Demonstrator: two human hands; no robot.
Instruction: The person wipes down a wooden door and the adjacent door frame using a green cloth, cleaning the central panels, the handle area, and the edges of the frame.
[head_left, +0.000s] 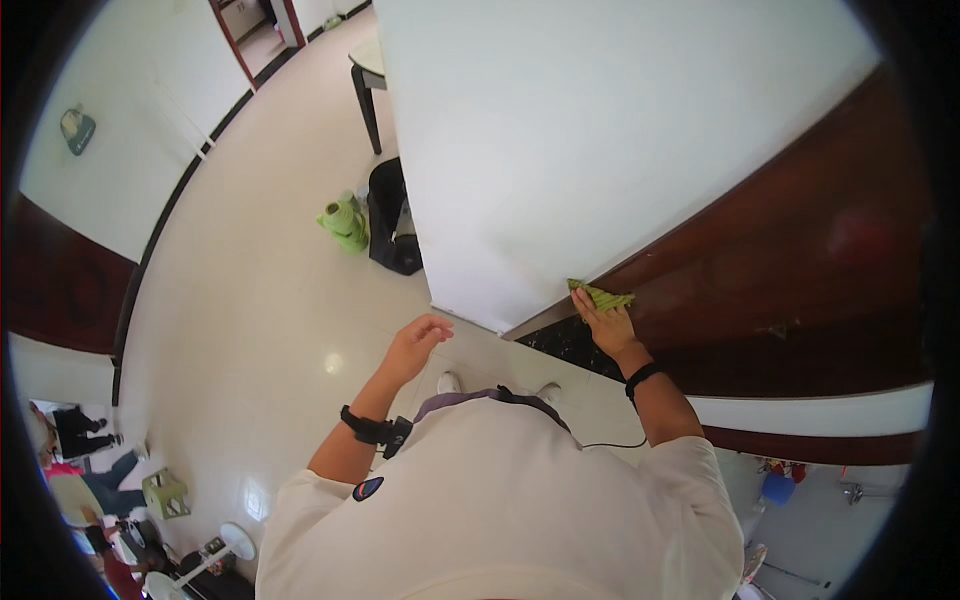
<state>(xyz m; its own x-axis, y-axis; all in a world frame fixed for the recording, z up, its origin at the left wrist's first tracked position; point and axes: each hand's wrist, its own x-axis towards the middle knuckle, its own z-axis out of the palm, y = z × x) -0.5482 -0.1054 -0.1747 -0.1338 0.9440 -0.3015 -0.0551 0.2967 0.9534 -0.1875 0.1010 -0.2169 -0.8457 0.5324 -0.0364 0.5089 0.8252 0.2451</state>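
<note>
My right hand (611, 326) presses a folded green cloth (606, 297) flat against the edge of a dark brown wooden door (735, 277), close to where it meets the white wall (600, 127). The fingers lie stretched over the cloth, whose ends stick out beyond them. My left hand (420, 341) hangs in the air over the pale tiled floor, left of the wall's corner, with the fingers loosely curled and nothing in them. Each wrist wears a black band.
A green jug-like vessel (345, 223) and a black bag-like item (390, 225) stand by the wall. Behind them is a black-legged table (365, 105). At lower left are a green stool (166, 493), a white fan (238, 541) and other people. A dark stone threshold (570, 346) lies below the door.
</note>
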